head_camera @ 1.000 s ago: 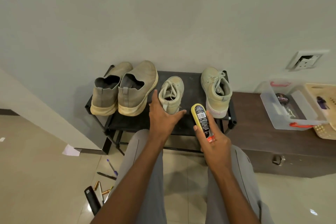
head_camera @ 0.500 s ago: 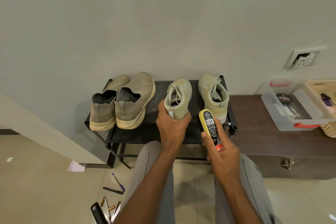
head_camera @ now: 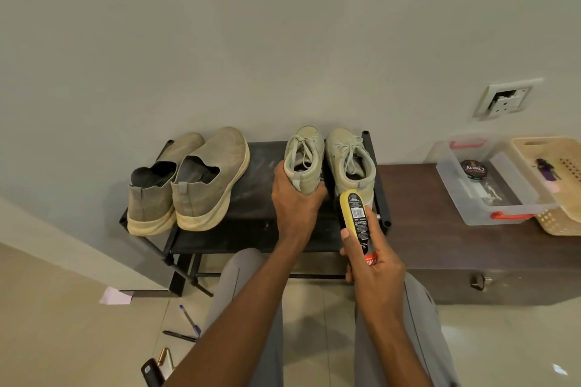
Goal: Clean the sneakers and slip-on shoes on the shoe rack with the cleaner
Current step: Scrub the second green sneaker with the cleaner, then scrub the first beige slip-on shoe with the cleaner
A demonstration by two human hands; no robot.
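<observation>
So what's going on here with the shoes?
A person is cleaning shoes on a black shoe rack. The left hand grips the heel of one pale laced sneaker, beside its mate. The right hand holds a yellow-capped cleaner bottle, cap pointing toward the sneakers, not touching them. A pair of grey slip-ons sits untouched at the rack's left end.

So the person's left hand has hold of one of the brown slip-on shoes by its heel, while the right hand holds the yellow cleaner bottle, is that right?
Not quite. In the head view the left hand grips the heel of a pale laced sneaker, not a slip-on. Both slip-on shoes sit untouched at the left end of the shoe rack. The rest holds: the right hand holds the yellow cleaner bottle.
</observation>
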